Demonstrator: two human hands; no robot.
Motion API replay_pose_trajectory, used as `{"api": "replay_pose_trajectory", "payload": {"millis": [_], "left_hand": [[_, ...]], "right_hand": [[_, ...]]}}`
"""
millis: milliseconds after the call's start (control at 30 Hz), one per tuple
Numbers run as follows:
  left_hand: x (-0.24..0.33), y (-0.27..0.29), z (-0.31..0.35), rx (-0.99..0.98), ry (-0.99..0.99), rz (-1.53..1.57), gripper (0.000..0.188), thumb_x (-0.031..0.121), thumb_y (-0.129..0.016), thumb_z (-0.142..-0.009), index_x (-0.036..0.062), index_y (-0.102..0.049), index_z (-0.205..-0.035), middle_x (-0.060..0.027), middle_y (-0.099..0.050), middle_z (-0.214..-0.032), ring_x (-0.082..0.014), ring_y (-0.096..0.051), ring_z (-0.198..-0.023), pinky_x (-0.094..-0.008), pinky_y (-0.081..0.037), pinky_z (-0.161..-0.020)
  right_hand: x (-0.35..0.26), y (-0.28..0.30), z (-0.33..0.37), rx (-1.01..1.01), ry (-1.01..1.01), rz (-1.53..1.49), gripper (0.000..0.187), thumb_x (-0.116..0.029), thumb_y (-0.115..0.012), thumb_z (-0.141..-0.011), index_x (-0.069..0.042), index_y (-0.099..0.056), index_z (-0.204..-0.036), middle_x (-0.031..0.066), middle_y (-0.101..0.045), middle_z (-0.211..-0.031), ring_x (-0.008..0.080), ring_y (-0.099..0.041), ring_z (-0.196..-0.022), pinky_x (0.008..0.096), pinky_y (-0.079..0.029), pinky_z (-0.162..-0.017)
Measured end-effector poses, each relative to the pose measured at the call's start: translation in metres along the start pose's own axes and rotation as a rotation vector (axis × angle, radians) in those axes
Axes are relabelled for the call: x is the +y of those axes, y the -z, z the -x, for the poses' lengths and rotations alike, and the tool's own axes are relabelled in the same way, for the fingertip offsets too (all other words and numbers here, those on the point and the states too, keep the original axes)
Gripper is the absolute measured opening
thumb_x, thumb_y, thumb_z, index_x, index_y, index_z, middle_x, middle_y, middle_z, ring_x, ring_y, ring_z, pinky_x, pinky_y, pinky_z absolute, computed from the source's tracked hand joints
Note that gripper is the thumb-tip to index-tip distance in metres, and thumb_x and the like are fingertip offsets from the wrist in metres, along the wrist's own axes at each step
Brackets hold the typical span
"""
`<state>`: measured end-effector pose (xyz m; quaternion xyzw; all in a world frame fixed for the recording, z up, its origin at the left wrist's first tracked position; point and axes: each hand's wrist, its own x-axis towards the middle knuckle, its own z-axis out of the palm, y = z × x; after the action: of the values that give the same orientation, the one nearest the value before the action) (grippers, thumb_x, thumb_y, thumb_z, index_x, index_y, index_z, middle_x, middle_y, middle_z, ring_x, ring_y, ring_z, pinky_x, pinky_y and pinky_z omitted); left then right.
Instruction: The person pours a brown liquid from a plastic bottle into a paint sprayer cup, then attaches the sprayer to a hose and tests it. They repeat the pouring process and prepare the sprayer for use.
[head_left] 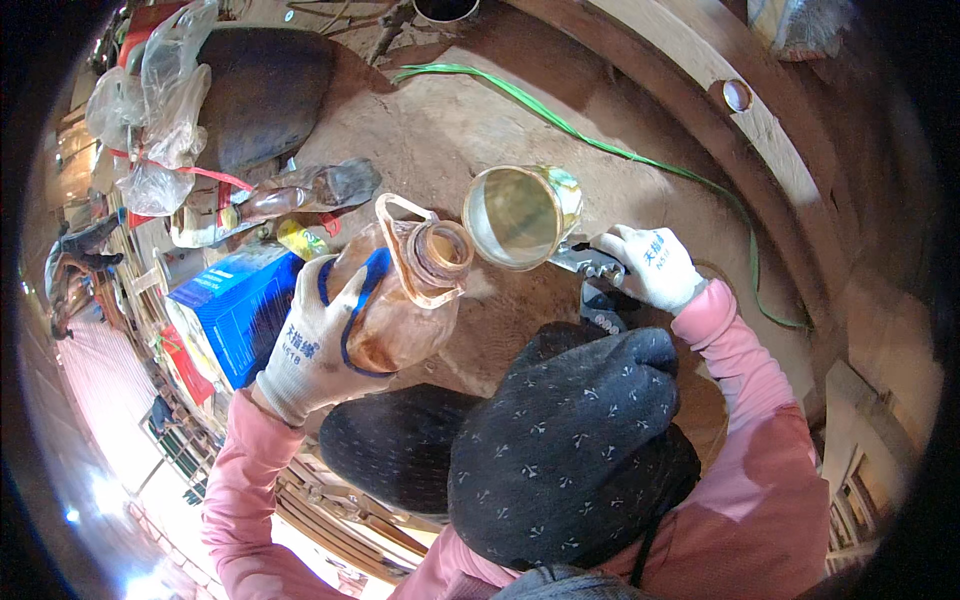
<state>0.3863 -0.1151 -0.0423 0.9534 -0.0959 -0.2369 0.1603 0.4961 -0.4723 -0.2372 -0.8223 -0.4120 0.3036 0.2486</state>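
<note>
My left hand [318, 345], in a white glove, is closed around the side of a large see-through plastic jug [415, 330]. The jug has a pale handle, an uncapped mouth and brownish stains, and leans to the right. Just right of its mouth is a tin can [568, 200], tilted so that its open end faces up toward me. A metal tool that looks like pliers [585, 260] meets the can's near rim. Its other end is inside my gloved right hand [655, 268], fingers wrapped round it. Jug and can are close together; I cannot tell if they touch.
Left of the jug stands a blue box [240, 315]. Beyond it lie a brownish plastic bottle [285, 200] and a clear plastic bag [175, 90], beside a dark rounded object [265, 95]. A green strap [560, 122] runs across the ground toward curved boards [770, 150] at the right.
</note>
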Motion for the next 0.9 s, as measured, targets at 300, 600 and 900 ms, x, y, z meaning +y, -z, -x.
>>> {"api": "replay_pose_trajectory", "payload": {"millis": [300,600,900], "left_hand": [[0.012,0.011,-0.009,-0.089,0.083,-0.029,0.116,0.036,-0.094,-0.055,0.0149,-0.038,-0.155,-0.03,-0.043,-0.137,-0.05,-0.045,-0.122,-0.0547,-0.04,-0.106],[0.014,0.023,-0.018,-0.166,0.123,-0.035,0.112,0.032,-0.091,-0.057,0.0167,-0.038,-0.155,-0.0302,-0.044,-0.137,-0.0509,-0.044,-0.123,-0.0554,-0.04,-0.107],[0.018,0.032,-0.028,-0.216,0.152,-0.088,0.108,0.029,-0.089,-0.056,0.0169,-0.042,-0.153,-0.0275,-0.05,-0.134,-0.0487,-0.045,-0.123,-0.0525,-0.04,-0.107]], "right_hand": [[0.005,-0.008,-0.006,-0.066,0.003,0.003,0.046,-0.015,-0.074,-0.076,-0.01,-0.062,-0.12,0.011,-0.065,-0.104,0.0325,-0.068,-0.092,0.0441,-0.054,-0.076],[0.004,-0.013,-0.01,0.094,0.096,-0.007,0.027,-0.023,-0.07,-0.083,-0.014,-0.062,-0.107,0.0105,-0.063,-0.088,0.0307,-0.068,-0.078,0.0445,-0.053,-0.063],[0.005,-0.018,-0.015,-0.05,0.003,-0.01,0.046,-0.021,-0.075,-0.078,-0.011,-0.062,-0.121,0.0121,-0.064,-0.102,0.0321,-0.068,-0.091,0.0442,-0.054,-0.074]]}}
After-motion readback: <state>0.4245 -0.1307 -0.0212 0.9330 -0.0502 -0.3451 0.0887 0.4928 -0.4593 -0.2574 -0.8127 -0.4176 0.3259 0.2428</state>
